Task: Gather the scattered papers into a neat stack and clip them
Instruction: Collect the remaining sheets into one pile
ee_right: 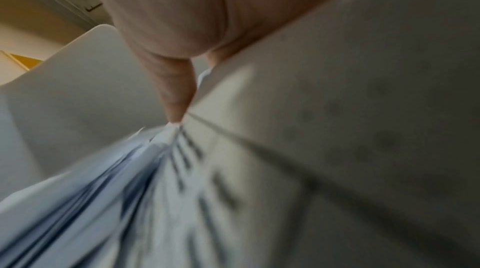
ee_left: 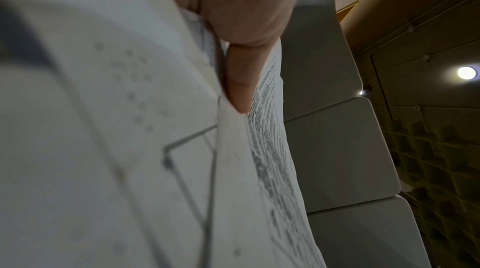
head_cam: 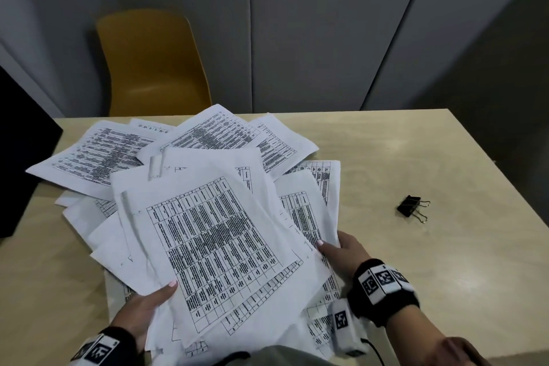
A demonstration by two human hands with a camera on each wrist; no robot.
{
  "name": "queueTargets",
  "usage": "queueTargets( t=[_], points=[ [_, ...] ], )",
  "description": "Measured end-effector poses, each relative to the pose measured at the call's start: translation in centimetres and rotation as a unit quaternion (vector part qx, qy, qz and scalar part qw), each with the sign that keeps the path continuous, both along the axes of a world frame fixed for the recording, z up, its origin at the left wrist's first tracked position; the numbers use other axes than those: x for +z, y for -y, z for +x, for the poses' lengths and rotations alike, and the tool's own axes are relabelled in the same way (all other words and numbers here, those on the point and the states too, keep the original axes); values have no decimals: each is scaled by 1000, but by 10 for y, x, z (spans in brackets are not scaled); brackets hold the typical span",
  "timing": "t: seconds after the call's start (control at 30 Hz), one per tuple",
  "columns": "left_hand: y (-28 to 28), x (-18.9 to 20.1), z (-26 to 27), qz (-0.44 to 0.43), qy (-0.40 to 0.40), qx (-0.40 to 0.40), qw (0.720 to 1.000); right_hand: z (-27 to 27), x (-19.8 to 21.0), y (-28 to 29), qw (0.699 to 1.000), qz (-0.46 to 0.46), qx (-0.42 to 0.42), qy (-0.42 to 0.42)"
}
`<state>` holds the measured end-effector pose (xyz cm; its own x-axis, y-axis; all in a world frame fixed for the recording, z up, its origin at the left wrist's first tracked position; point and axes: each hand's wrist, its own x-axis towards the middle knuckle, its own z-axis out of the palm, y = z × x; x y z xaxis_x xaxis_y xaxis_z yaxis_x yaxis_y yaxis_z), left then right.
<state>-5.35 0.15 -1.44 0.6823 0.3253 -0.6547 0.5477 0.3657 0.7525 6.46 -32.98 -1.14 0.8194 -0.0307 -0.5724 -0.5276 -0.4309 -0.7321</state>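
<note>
While both hands hold the pile, I log this:

Papers: papers [head_cam: 208, 235] lie fanned at odd angles on the table [head_cam: 430, 261], near my edge; a few far sheets [head_cam: 98, 154] spread toward the back left, one corner past the table's left edge.

Clip: clip [head_cam: 411, 207] rests on the table, well apart from the papers, to the right; untouched.

Risk 1: sheets are skewed, not squared, so lifting now could let the lower ones slide out, I judge, since only the near corners are held.

Risk 2: far sheets lie outside either grip; raking the pile toward me may crease them or push the overhanging one off the left edge.

Risk 3: clipping before tapping the edges flush would lock in the skew.

Left hand: left hand [head_cam: 142, 312] grips the near-left corner of the top sheets, thumb [head_cam: 169, 287] on top, other fingers hidden beneath. Left wrist view shows one finger [ee_left: 239, 79] pressed between sheets.

Right hand: right hand [head_cam: 341, 249] grips the right edge, thumb [head_cam: 325, 245] on the printed face, fingers tucked under. Right wrist view is blurred; a fingertip [ee_right: 176, 108] meets the paper edges.

Beyond: yellow chair [head_cam: 154, 62] behind the table; dark object [head_cam: 20, 157] at left, unidentified.
</note>
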Motion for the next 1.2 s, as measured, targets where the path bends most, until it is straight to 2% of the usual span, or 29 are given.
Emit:
queueTargets(
  t=[0.13, 0.37, 0.53, 0.67, 0.77, 0.87, 0.97, 1.0, 1.1, 1.2],
  points=[
    [-3, -2, 0, -4, -15, -6, 1000, 0, 3, 1, 998, -60, 19, 13],
    [-4, -4, 0, -16, -25, -10, 1000, 8, 12, 37, 985, -120, -110, 54],
    [-3, -3, 0, -20, -21, -8, 1000, 11, 18, 63, 969, -115, -201, 91],
    [-7, -4, -1, 0, -38, -21, 999, 9, 17, 59, 962, -94, -232, 109],
    [-12, -4, 1, -25, 1, -7, 1000, 6, 13, 50, 966, -71, -227, 104],
    [-20, -2, -3, -49, 30, 25, 998, 7, 13, 47, 967, -89, -215, 103],
    [-35, -16, -8, -48, 20, 56, 997, 6, 12, 40, 977, -55, -201, 49],
    [-37, -19, -9, -50, 22, 57, 997, 7, 15, 33, 980, -70, -183, 29],
    [-39, -26, -10, -30, 18, 58, 998, 13, 22, 11, 965, -247, -94, -1],
    [-32, -18, -7, -34, 27, 34, 998, 21, 29, -11, 953, -295, -65, -6]
  ],
)
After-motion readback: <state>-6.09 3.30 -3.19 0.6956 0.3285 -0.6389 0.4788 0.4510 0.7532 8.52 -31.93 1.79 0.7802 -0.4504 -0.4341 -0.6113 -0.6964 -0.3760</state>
